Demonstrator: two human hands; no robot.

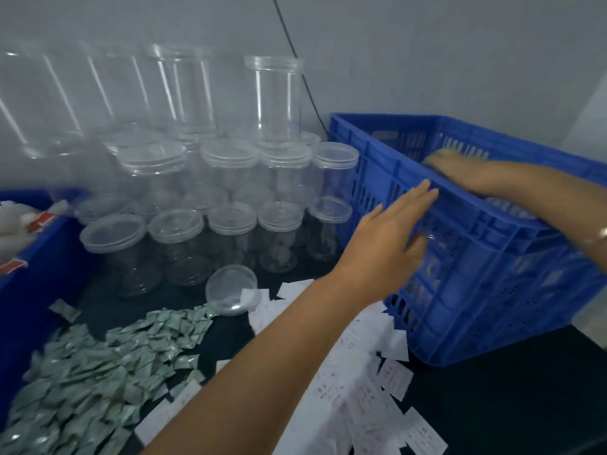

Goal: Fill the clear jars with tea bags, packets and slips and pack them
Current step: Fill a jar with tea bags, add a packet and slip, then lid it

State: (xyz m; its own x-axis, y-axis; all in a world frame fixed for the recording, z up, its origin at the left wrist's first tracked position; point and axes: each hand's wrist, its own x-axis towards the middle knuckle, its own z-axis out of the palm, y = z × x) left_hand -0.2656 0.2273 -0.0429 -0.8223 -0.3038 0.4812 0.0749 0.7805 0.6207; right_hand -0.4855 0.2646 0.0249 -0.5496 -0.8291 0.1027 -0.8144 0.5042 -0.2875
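Filling the right of the dark tabletop [492,408]: a large blue perforated plastic crate [476,290], with clear shapes dimly visible through its holes, probably jars already packed, number impossible to tell. Behind and left, against the grey wall: a stacked bank of clear plastic lidded jars [230,221], all seemingly empty, so most of the filling judged still ahead. Spread across the near left: a heap of small green-silver foil packets [98,372]. Beside it, running up to the crate's foot: scattered white printed paper slips [361,395]. At the far left edge: a blue plastic tub [39,290] holding white tea bags [16,224] with red tags.

Left hand [387,238] flat against the crate's near wall, fingers straight, holding nothing. Right hand [466,172] reaching over the rim into the crate, apparently settling a jar; grip hidden, not to be told.

Smallest: one loose clear round lid [231,289] between jars and slips.
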